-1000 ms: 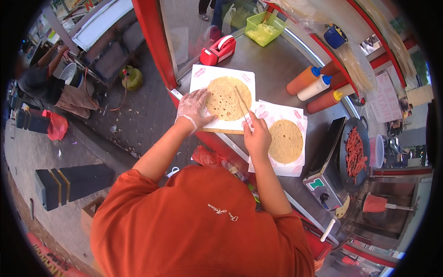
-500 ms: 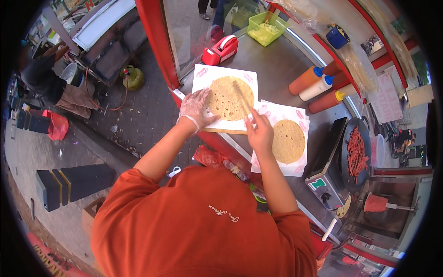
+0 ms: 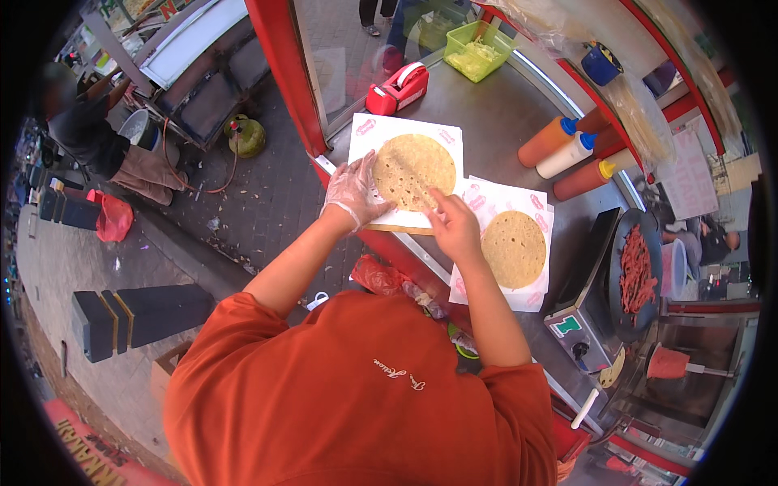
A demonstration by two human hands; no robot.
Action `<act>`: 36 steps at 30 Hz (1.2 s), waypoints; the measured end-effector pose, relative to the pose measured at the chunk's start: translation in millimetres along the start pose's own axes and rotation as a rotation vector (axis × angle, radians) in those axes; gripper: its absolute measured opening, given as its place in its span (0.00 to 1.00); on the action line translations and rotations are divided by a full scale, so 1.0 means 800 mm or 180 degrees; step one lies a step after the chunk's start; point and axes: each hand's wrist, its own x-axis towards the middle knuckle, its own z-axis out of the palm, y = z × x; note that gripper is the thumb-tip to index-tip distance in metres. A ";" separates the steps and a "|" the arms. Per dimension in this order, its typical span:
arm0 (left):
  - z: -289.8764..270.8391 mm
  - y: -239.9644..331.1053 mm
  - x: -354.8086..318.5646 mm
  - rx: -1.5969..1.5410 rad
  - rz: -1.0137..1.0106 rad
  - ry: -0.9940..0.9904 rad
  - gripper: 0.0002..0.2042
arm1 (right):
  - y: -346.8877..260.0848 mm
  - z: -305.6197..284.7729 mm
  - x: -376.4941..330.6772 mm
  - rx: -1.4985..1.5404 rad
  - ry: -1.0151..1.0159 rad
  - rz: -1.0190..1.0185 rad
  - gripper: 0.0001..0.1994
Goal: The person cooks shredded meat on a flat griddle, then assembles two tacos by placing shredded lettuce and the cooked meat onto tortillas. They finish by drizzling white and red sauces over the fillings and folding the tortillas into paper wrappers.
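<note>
A round flatbread (image 3: 416,166) with browned spots lies on white printed paper (image 3: 366,132) over a board at the counter's edge. My left hand (image 3: 350,193), in a clear plastic glove, rests at its left side with thumb and fingers spread. At the lower right edge of the bread, my right hand (image 3: 455,230) is bare and closed in a pinch round a narrow spreading knife. The blade barely shows now, blurred low over the bread. Just right of that hand, a second flatbread (image 3: 514,249) sits on stacked paper sheets (image 3: 528,301).
Sauce bottles (image 3: 559,154), a red tape dispenser (image 3: 398,89) and a green basket of shredded vegetable (image 3: 476,53) stand farther back. At right is a black pan (image 3: 622,316) of reddish meat on a burner (image 3: 580,334). A person (image 3: 101,134) sits far left near a gas cylinder (image 3: 245,136).
My right hand has turned the spreading knife down from the bread's upper right to its lower edge. My left hand stays beside the bread. The whole view has shifted slightly.
</note>
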 end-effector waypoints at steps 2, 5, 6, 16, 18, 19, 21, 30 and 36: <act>0.001 0.000 0.000 -0.0052 -0.0060 -0.0029 0.56 | 0.000 0.000 -0.002 0.0018 0.0639 0.0293 0.20; 0.001 0.000 0.001 0.0064 -0.0055 -0.0064 0.56 | -0.004 0.003 -0.002 -0.0034 0.0230 -0.0160 0.20; 0.001 0.000 0.001 0.0060 -0.0028 -0.0060 0.56 | -0.007 0.006 -0.001 0.0124 0.0130 -0.0180 0.20; 0.001 0.000 0.002 0.0064 -0.0027 -0.0048 0.57 | -0.027 0.024 -0.002 -0.0021 0.0349 0.0551 0.19; 0.000 0.001 0.001 0.0031 -0.0088 -0.0123 0.57 | -0.027 0.020 0.002 -0.0568 -0.0376 0.0380 0.18; -0.001 0.001 0.001 0.0023 -0.0135 -0.0181 0.57 | -0.025 0.013 0.004 -0.0457 -0.0302 0.0277 0.18; -0.002 0.002 0.002 0.0026 -0.0131 -0.0160 0.56 | -0.024 0.001 0.003 0.0047 0.0368 0.0350 0.19; -0.004 0.003 0.004 0.0172 -0.0098 -0.0249 0.56 | -0.019 -0.010 -0.056 -0.0302 -0.0211 -0.0280 0.21; -0.003 0.003 0.003 0.0223 -0.0117 -0.0251 0.56 | -0.011 -0.012 -0.033 0.0020 -0.0070 0.0067 0.20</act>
